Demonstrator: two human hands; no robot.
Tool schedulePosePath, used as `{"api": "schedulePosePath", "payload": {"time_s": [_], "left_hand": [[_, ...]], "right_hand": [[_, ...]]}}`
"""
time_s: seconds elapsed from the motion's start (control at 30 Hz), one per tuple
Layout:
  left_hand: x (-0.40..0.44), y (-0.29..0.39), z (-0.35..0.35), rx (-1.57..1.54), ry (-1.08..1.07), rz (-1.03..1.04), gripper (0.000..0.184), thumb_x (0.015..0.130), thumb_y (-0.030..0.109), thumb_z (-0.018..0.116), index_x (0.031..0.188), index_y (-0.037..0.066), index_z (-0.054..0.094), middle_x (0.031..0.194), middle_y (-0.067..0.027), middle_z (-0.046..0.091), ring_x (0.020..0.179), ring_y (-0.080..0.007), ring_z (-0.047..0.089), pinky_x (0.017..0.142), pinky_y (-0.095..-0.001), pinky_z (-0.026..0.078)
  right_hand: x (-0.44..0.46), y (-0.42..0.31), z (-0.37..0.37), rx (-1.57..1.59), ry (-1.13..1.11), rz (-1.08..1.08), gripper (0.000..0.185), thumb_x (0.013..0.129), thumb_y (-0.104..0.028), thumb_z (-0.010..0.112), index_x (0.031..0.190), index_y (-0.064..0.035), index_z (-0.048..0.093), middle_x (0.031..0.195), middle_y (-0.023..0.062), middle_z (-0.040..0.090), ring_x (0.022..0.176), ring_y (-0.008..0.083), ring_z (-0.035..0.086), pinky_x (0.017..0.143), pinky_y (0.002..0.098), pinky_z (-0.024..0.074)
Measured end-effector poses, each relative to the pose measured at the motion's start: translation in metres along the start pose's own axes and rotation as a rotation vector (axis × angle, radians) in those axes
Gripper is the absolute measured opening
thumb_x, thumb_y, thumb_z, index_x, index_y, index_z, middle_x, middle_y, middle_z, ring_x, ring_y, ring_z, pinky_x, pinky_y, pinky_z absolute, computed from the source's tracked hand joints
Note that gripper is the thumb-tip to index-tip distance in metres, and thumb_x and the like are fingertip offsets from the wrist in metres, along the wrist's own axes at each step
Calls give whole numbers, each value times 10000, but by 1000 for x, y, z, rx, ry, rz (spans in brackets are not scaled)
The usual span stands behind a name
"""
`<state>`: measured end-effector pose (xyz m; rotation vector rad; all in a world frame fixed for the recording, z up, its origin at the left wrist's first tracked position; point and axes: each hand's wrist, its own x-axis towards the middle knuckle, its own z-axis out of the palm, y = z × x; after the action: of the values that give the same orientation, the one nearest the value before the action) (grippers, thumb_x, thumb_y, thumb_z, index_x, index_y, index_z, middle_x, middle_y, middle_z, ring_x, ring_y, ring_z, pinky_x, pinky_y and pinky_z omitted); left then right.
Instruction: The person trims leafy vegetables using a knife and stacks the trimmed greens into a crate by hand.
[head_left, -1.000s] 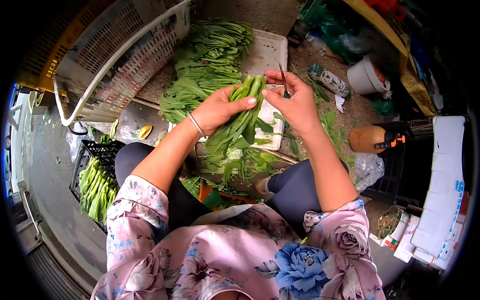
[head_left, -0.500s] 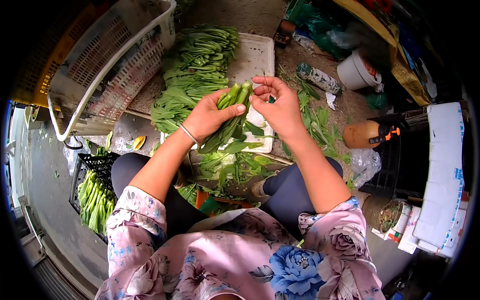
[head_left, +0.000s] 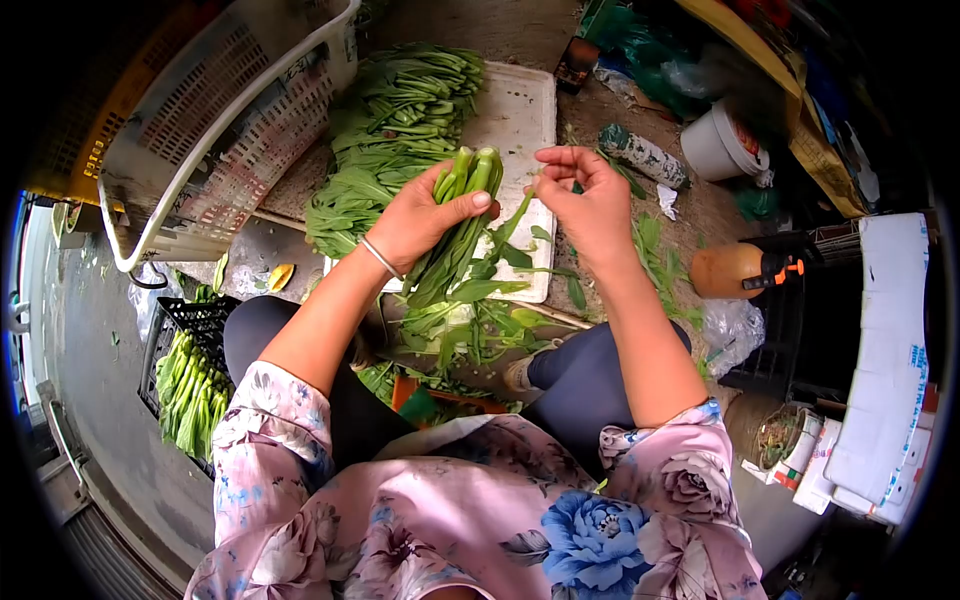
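My left hand (head_left: pixel 425 215) is closed around a bunch of leafy greens (head_left: pixel 462 235), its pale cut stem ends pointing up and its leaves hanging below. To its right, my right hand (head_left: pixel 588 205) has thumb and forefinger pinched on the end of a thin leaf stalk (head_left: pixel 521 212) that slants out from the bunch. A small dark green bit shows between the right fingers; I cannot make out what it is. Behind my left hand, a stack of the same greens (head_left: pixel 400 120) lies on a white plastic tray (head_left: pixel 520 105).
Loose leaves (head_left: pixel 455 330) litter the ground between my knees. A white basket (head_left: pixel 255 125) stands at left, near a black crate (head_left: pixel 205 318) of greens. At right are a white bucket (head_left: pixel 715 145), an orange-brown spray bottle (head_left: pixel 722 271) and a white foam box (head_left: pixel 885 350).
My right hand has moved right, away from the bunch, drawing a thin leaf stalk outward. My left hand still grips the greens, and the view has shifted slightly.
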<state>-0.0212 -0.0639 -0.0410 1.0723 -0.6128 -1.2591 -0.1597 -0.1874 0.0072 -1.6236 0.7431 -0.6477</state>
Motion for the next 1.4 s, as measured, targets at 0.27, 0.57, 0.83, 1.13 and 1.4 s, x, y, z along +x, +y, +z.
{"api": "schedulePosePath", "payload": {"time_s": [0.27, 0.57, 0.83, 1.13, 1.4], "left_hand": [[-2, 1, -4, 161, 164, 190, 474, 744, 25, 684, 1171, 2, 479, 939, -43, 617, 870, -125, 591, 798, -251, 479], [0, -4, 1, 302, 255, 337, 453, 706, 24, 720, 1127, 9, 552, 971, -16, 622, 854, -63, 550, 781, -211, 457], [-1, -5, 3, 323, 268, 351, 427, 744, 28, 685, 1145, 0, 541, 991, -22, 620, 862, -72, 553, 780, -217, 459], [-4, -4, 6, 275, 233, 348, 455, 732, 43, 702, 1147, -18, 524, 989, -38, 615, 857, -83, 564, 777, -225, 471], [-10, 5, -1, 93, 152, 150, 402, 704, 75, 739, 1059, -19, 576, 901, -6, 621, 800, -52, 535, 752, -208, 455]], "right_hand": [[7, 27, -20, -327, -152, 15, 288, 747, -195, 676, 950, 3, 626, 751, 13, 611, 696, 75, 537, 651, 214, 427], [-21, 8, 16, -80, -228, -106, 489, 875, -301, 553, 1256, -14, 449, 1153, 142, 562, 1008, 142, 537, 868, 258, 405], [-21, 4, 25, -54, -231, -81, 486, 862, -234, 584, 1269, -18, 432, 1073, 116, 604, 941, 110, 550, 831, 238, 422], [-16, 8, 18, -21, -202, -100, 375, 857, -198, 594, 1194, -47, 530, 930, 39, 616, 787, 41, 515, 702, 187, 429], [-13, 7, 7, 155, -211, 72, 344, 864, -183, 585, 1193, -91, 547, 591, -89, 384, 541, 11, 287, 466, 184, 250]]}}
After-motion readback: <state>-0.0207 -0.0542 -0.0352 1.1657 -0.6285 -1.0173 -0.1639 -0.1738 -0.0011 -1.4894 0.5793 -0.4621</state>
